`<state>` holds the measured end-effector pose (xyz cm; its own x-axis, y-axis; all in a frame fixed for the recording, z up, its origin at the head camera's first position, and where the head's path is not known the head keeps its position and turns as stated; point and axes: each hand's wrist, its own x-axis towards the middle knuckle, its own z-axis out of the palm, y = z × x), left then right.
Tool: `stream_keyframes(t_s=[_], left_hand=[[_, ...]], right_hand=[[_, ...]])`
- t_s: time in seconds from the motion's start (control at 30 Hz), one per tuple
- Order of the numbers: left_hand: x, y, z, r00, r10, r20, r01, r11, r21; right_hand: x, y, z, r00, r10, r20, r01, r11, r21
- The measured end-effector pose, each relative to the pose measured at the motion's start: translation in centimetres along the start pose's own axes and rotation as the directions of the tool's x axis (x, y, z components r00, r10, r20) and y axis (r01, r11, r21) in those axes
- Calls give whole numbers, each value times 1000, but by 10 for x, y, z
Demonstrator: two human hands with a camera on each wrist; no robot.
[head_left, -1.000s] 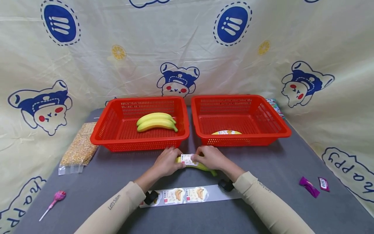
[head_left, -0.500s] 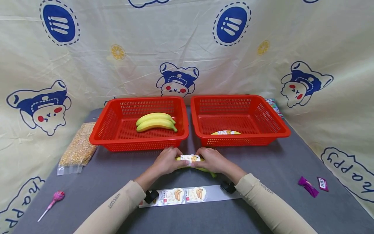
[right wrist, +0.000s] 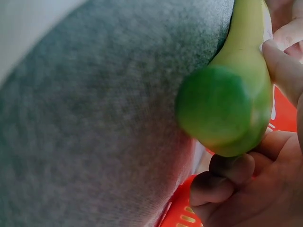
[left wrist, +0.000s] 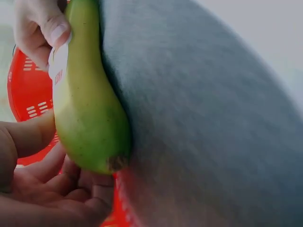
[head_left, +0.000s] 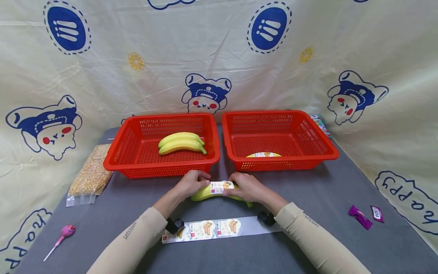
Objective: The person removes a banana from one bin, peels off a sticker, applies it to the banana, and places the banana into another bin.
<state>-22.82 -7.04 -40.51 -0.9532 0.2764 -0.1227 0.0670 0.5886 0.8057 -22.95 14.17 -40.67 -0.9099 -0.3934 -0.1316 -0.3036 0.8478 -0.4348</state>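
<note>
A yellow-green banana (head_left: 202, 195) lies crosswise on the grey table before the baskets, its stem end to the right. It bears a white printed sticker (head_left: 217, 187) with a banana picture. My right hand (head_left: 247, 186) grips the banana's right part, thumb on the near edge of the sticker. At the left end, my left hand (head_left: 191, 183) has its thumb against the banana; in the left wrist view its other fingers curl by the blunt tip (left wrist: 116, 163). Nearer me lies a strip of banana stickers (head_left: 215, 228).
Two bananas (head_left: 181, 146) lie in the left red basket (head_left: 161, 167). A stickered banana (head_left: 272, 155) shows inside the right red basket (head_left: 284, 164). A bag of corn kernels (head_left: 89, 173) and a lollipop (head_left: 61, 236) are at left, purple-wrapped sweets (head_left: 360, 217) at right.
My right thumb has moved down off the sticker's middle to its near edge. My left hand has slid leftward, uncovering the banana's left end. The banana has stayed in place.
</note>
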Motion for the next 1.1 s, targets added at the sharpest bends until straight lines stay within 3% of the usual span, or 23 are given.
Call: stream_keyframes(t_s=[0.07,0.1,0.13,0.2,0.27,0.3,0.37,0.53,0.8,1.1], left_hand=[[-6,2,-1,994,102,-38,-98,990,101],[-10,4,0,985,168,-48,-157,972,173],[-13,5,0,970,238,-54,-216,942,257],[-19,8,2,933,358,-32,-314,856,411],[-23,9,5,904,427,-2,-361,767,531],[-24,9,6,898,441,8,-366,736,570],[-24,9,8,900,436,17,-356,711,607],[-21,7,8,912,409,23,-347,741,575],[-17,3,7,922,387,32,-345,779,523],[-16,3,9,927,375,32,-336,785,521]], right_hand=[[1,0,0,1000,9,8,-10,1000,11],[1,0,-1,1000,14,9,-14,1000,17],[2,-1,-1,1000,20,11,-20,999,28],[3,-1,-2,1000,26,11,-26,999,34],[4,-1,-1,1000,25,11,-25,999,38],[4,-1,-1,1000,21,10,-21,999,35],[4,0,0,1000,14,8,-14,999,31],[0,-2,2,1000,-15,-28,15,1000,-11],[-8,-8,2,973,-170,-157,151,980,-127],[-11,-12,5,943,-281,-181,224,934,-280]])
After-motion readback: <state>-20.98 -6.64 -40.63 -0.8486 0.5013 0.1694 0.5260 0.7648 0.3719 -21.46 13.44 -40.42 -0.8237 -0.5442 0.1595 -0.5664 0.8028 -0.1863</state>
